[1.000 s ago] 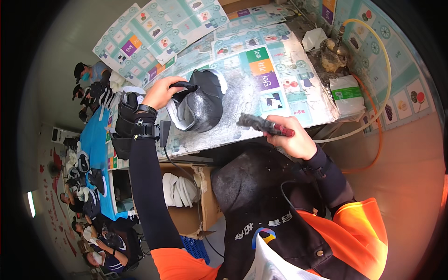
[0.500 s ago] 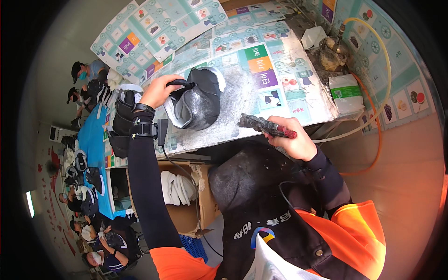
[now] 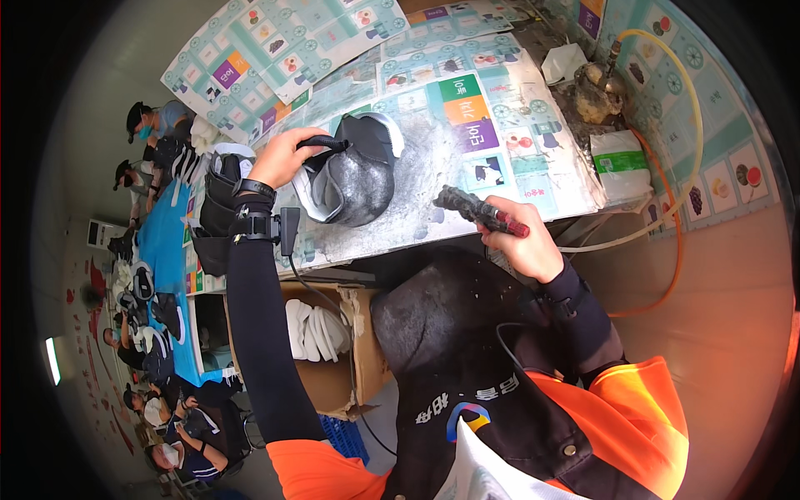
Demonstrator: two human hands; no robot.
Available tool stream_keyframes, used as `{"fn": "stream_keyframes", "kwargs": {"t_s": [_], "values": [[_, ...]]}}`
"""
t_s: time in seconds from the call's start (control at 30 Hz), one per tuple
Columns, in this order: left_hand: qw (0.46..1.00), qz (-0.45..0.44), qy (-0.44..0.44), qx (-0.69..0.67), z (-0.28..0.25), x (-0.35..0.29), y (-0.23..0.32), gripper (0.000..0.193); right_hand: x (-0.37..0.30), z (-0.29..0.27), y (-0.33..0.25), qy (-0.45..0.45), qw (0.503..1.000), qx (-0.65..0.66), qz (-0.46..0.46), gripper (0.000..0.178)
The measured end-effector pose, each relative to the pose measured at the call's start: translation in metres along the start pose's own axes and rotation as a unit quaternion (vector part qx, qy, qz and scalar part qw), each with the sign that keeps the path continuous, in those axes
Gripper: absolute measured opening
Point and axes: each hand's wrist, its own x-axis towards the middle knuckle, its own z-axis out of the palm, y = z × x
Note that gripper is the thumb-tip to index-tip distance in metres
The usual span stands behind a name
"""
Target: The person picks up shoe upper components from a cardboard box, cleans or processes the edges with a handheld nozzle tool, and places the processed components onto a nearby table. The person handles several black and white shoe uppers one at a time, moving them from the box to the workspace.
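Observation:
My left hand grips the heel loop of a dark grey shoe that stands on the paper-covered workbench. The shoe has a white rim at its far end. My right hand is closed on a red-handled brush with a grimy dark head. The brush head hangs just right of the shoe, apart from it, above a grey smear on the bench paper. A black sleeve and a wrist strap cover my left forearm.
A dirty pot with a yellow hose and a white-green packet stand at the bench's right end. A cardboard box of white soles sits below the bench. Several people work along a blue table at left.
The view has shifted a little. My left hand still grips the shoe's loop and my right hand still holds the brush just beside the shoe.

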Motion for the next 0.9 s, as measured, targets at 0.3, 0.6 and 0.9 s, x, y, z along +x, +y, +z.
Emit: {"fn": "stream_keyframes", "kwargs": {"t_s": [0.3, 0.6, 0.9], "values": [[0.999, 0.028, 0.032, 0.02, -0.005, 0.007, -0.005, 0.03, -0.001, 0.022, 0.001, -0.109, 0.99, -0.074, -0.045, 0.021], [0.983, 0.092, 0.154, 0.038, -0.03, -0.071, 0.062, 0.03, 0.018, -0.068, 0.036, 0.204, 0.935, -0.273, -0.099, 0.045], [0.904, -0.19, 0.169, -0.342, -0.039, -0.229, -0.011, 0.031, 0.088, -0.116, 0.063, 0.243, 0.812, -0.503, -0.17, 0.075]]}}
